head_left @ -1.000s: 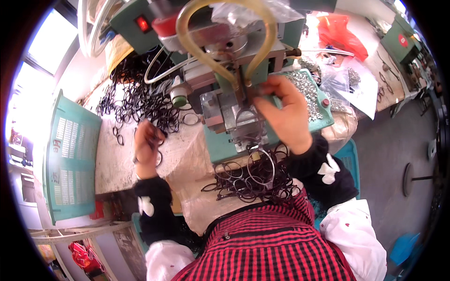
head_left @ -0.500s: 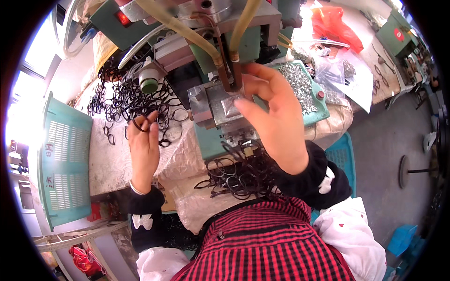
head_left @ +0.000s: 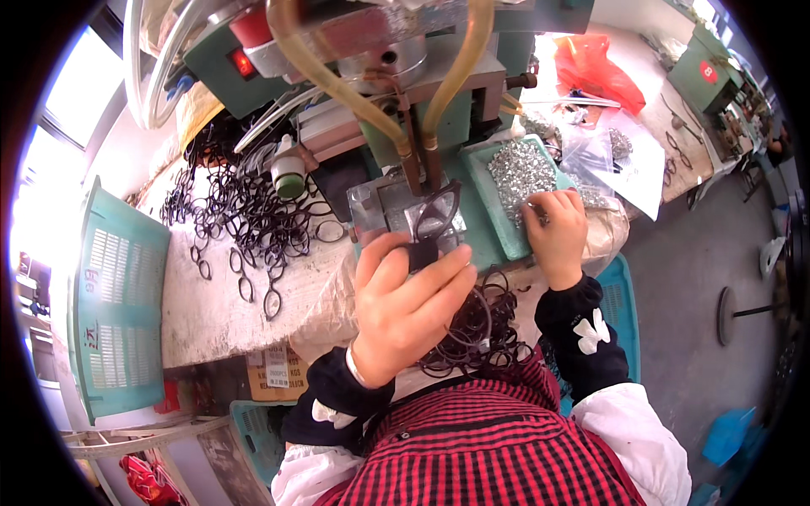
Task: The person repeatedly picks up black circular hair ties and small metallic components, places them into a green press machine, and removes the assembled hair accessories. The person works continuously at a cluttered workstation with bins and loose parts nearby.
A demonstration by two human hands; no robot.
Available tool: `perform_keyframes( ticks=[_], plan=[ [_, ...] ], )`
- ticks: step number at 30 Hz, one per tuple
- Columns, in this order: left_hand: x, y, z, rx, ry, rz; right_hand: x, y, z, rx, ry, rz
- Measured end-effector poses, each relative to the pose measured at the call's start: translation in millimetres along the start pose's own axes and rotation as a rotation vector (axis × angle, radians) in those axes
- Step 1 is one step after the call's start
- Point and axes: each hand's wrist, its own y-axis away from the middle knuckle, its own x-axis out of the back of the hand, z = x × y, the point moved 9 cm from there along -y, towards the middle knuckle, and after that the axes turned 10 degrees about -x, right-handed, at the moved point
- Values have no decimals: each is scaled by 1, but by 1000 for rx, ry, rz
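My left hand (head_left: 403, 299) is closed on a black eyeglass frame (head_left: 439, 211), holding it in front of the metal block (head_left: 390, 202) of a bench machine. One rim of the frame stands up past my fingers, just below two copper-coloured electrode tips (head_left: 420, 173). A small black patch shows between the fingers; what it is I cannot tell. At the near right corner of a green tray (head_left: 509, 244) heaped with tiny silvery metal parts (head_left: 516, 173), my right hand (head_left: 558, 236) has its fingertips drawn together. Whatever they pinch is hidden.
Many black eyeglass frames (head_left: 245, 202) lie piled left of the machine, and more (head_left: 481, 329) rest close to my apron. A green basket (head_left: 122, 295) stands at the far left. Two yellowish hoses (head_left: 337, 80) hang over the work. Plastic bags (head_left: 595, 72) lie behind the tray.
My left hand has come from the pile at left to the machine's block with an eyeglass frame. My right hand has left the electrodes and moved right to the tray.
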Motion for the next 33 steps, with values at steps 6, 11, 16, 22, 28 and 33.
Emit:
perform_keyframes(
  ticks=[6,11,16,22,28,33],
  plan=[
    [-5,-3,-8,44,78,-4,0,-25,-1,19,-46,16],
    [-4,-7,-10,69,109,-68,-4,-24,0,37,-55,-24],
    [-1,10,-5,115,137,39,-7,-27,4,28,-161,44],
    [53,75,-40,599,46,308,12,-7,29,-312,-485,-107],
    [10,-1,-47,413,-80,109,-16,-24,-4,-308,-601,-180],
    [-3,19,-31,498,90,239,-20,-13,19,-367,-517,-116]
  ],
)
